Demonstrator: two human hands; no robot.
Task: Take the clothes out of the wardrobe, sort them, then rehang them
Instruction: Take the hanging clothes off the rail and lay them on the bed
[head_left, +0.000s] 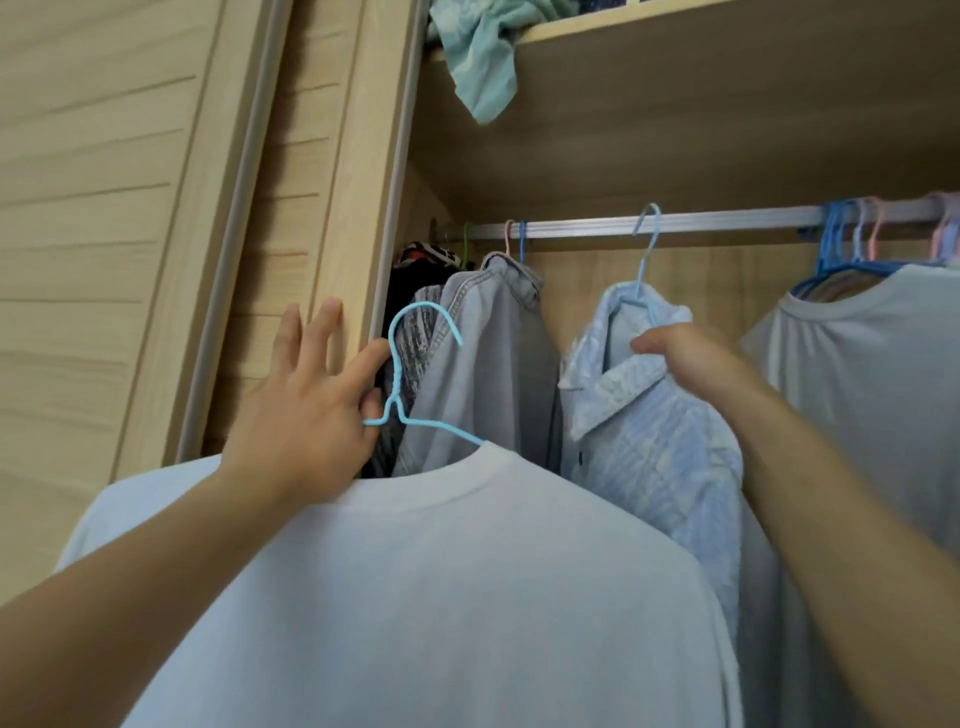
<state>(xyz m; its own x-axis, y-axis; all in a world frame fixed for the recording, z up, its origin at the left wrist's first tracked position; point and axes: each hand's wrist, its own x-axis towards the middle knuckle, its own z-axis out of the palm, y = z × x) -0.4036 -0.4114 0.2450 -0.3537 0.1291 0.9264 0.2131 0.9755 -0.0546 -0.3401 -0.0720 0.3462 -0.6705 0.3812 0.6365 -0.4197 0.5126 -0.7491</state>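
We see a white T-shirt (415, 597) on a light-blue hanger (402, 374), a pale-blue ribbed shirt (649, 441), a faded denim shirt (488, 364)

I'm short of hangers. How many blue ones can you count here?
At least 4: one in the left hand carrying the white T-shirt; one on the rail by the denim shirt; one holding the striped shirt; and a bunch far right, partly hidden.

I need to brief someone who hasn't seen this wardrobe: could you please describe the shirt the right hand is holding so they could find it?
Follow the metal rail to the lone blue hanger hooked mid-rail. Below hangs a pale blue collared shirt, gripped by the right hand. Its ribbed texture distinguishes it from the smooth denim shirt beside it.
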